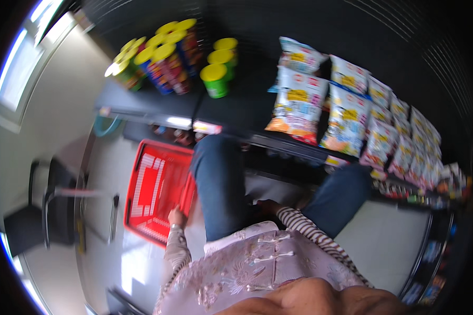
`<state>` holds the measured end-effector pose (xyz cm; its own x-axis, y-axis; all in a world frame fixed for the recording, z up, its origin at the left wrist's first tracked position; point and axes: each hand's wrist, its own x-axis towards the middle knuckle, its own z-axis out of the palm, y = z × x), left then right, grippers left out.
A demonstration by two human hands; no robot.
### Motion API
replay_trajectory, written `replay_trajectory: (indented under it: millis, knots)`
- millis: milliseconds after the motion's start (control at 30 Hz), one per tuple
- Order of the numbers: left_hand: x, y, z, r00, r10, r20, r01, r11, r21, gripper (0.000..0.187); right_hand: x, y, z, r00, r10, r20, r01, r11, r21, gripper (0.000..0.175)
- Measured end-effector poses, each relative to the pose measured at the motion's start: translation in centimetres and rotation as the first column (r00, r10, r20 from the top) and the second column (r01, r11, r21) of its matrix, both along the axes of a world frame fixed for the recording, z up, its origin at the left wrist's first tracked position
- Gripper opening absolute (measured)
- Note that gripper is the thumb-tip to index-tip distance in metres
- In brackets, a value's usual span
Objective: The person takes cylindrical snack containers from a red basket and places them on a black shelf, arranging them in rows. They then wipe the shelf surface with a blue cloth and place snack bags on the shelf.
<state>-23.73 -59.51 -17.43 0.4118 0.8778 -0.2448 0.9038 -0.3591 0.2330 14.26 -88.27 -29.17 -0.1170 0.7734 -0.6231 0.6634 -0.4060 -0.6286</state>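
Note:
My left hand [177, 217] grips the rim of a red plastic shopping basket [132, 189], which stands on the floor beside my left leg and looks bare inside. My right hand [269, 206] is between my bent knees, partly in shadow, and whether it holds anything cannot be made out. In front of me is a black store shelf [236, 114]. Tubs with green sides and yellow lids [214, 80] stand on it, left of several white printed snack bags [297, 104]. Blue and red canisters with yellow lids [169, 67] stand farther left.
Black chairs [59, 201] with metal frames stand on the floor at the left, near a pale wall [63, 75]. A teal round object [106, 126] lies by the shelf's left end. Lower shelves with small goods [429, 252] run along the right.

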Motion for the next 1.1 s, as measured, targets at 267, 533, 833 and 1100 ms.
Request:
replay_trajectory:
  millis: [267,533,833,1100]
  knots:
    - [0.8,0.0,0.4,0.998,0.029,-0.048,-0.029,1.0,0.008,0.031,-0.7,-1.5,6.0,0.98,-0.12,0.159,0.16,0.95,-0.269,0.084]
    - [3.1,-2.8,0.2,1.0,0.004,-0.001,-0.004,1.0,0.005,0.018,0.8,-0.2,12.2,0.972,-0.056,0.23,0.089,0.986,-0.138,0.058]
    - [6.3,-6.2,0.6,0.997,-0.079,0.0,0.079,0.997,0.001,0.039,3.7,0.5,24.1,0.824,-0.553,-0.118,0.541,0.709,0.452,0.044]
    - [6.8,-7.0,0.9,0.997,-0.065,0.03,0.065,0.998,0.004,0.029,11.6,-1.5,35.3,0.576,-0.668,-0.47,0.799,0.342,0.494,0.064]
